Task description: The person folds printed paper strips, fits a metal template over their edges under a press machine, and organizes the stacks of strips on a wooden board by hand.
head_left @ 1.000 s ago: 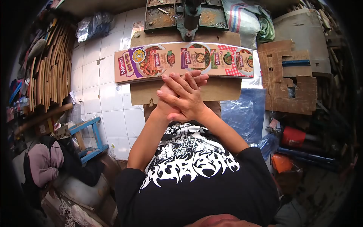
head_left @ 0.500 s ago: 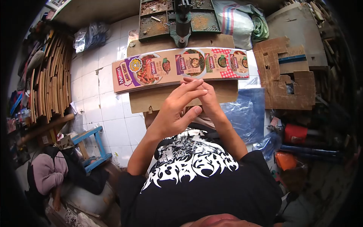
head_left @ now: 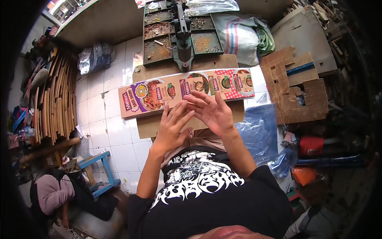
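Note:
My left hand [head_left: 172, 128] is held in front of my body, back upward, fingers spread and nothing in it. Beside it my right hand [head_left: 213, 113] is turned palm up with its fingers apart, also bare. The fingertips of the two hands are close together; whether they touch I cannot tell. Just beyond them a stack of long printed cardboard sheets [head_left: 137, 108], with food pictures and "Mahsuri" labels, lies on a brown board [head_left: 153, 127]. My right fingers overlap the lower edge of the sheets in view. Behind the stack stands a dark metal hand press [head_left: 184, 49].
Compartment trays [head_left: 157, 55] of small metal parts flank the press. Cut cardboard [head_left: 280, 99] and clear plastic sheeting [head_left: 258, 127] lie to the right. At left are stacked boards [head_left: 55, 91], a blue wooden frame [head_left: 105, 167] and another person's sleeve [head_left: 53, 191].
My hands have come apart from being laid over each other, and the right palm has turned upward. The view has tilted up, showing more of the press and trays.

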Motion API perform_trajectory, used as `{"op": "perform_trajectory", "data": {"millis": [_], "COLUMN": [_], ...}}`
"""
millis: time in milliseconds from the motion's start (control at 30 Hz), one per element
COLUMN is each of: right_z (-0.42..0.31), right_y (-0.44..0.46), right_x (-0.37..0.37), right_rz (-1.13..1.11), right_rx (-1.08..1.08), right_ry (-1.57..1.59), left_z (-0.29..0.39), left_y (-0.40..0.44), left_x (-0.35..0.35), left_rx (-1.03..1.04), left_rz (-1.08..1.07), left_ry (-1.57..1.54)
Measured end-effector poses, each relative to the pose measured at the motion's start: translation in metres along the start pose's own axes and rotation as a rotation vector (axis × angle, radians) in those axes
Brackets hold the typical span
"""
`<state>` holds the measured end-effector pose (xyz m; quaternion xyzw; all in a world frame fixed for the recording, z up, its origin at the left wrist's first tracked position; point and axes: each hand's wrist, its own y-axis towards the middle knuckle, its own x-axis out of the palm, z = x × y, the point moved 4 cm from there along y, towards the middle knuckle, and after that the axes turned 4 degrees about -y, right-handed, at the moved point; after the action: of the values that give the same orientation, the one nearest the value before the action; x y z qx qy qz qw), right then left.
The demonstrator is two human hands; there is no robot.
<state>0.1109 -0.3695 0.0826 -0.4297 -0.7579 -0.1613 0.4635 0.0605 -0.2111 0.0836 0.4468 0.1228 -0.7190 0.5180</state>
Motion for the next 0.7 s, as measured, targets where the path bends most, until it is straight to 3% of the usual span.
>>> {"op": "perform_trajectory", "data": {"millis": [100,200,267,333,367,400,433,500,633,700], "right_z": [-0.050,-0.104,-0.126,-0.146,-0.145,-0.143,-0.142,-0.140,-0.136,-0.135], "right_y": [0.008,0.019,0.032,0.035,0.037,0.034,0.031,0.031,0.033,0.032], "right_x": [-0.033,-0.078,-0.125,-0.165,-0.169,-0.169,-0.171,-0.174,-0.171,-0.171], "right_rz": [0.125,0.515,0.630,1.067,1.062,1.247,1.438,1.456,1.402,1.445], "right_rx": [-0.264,-0.451,-0.485,-0.468,-0.477,-0.412,-0.337,-0.297,-0.199,-0.213], "right_ry": [-0.352,-0.821,-0.974,-1.625,-1.631,-1.828,-2.018,-2.005,-1.803,-1.767], "left_z": [-0.044,-0.103,-0.151,-0.189,-0.210,-0.223,-0.222,-0.226,-0.210,-0.211], "left_y": [-0.006,-0.013,-0.023,-0.030,-0.034,-0.037,-0.033,-0.035,-0.026,-0.028], "left_x": [-0.031,-0.068,-0.088,-0.094,-0.091,-0.089,-0.087,-0.074,-0.078,-0.076], "left_rx": [-0.208,-0.359,-0.476,-0.539,-0.707,-0.873,-0.870,-1.110,-1.201,-1.153], "left_rz": [0.242,0.557,0.698,0.750,0.715,0.677,0.688,0.559,0.417,0.472], "left_ry": [-0.079,0.014,0.125,0.189,0.251,0.312,0.311,0.211,0.151,0.180]}}
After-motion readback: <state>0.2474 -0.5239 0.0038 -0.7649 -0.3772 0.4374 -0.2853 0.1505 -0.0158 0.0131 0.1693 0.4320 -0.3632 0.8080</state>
